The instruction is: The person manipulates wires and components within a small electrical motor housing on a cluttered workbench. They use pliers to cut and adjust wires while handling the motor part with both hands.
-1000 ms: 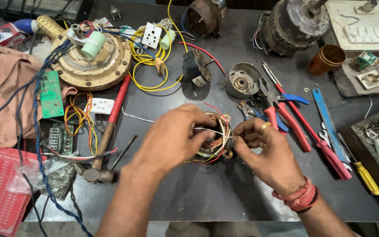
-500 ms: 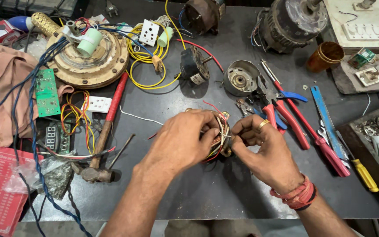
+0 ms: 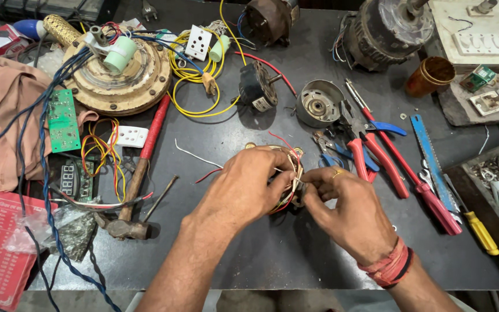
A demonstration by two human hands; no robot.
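Note:
A small wound coil with red, white and yellow wires (image 3: 291, 167) sits in the middle of the dark workbench (image 3: 272, 254). My left hand (image 3: 248, 188) is curled around its left side and covers most of it. My right hand (image 3: 350, 211), with a ring on one finger and red threads at the wrist, pinches the wires on the coil's right side. The fingertips of both hands meet at the wires. Loose red and white wire ends stick out to the left of my left hand.
Red-handled pliers (image 3: 376, 153), a blue saw blade (image 3: 431, 159) and a yellow screwdriver (image 3: 480, 231) lie right. A round metal housing (image 3: 317, 103), small black motor (image 3: 256, 86) and large motors stand behind. A hammer (image 3: 137, 179), circuit boards (image 3: 62, 118) and brass fan rotor (image 3: 116, 75) fill the left.
Both hands stay on the coil and have shifted only slightly, the fingers working the wires. The view has drifted a little.

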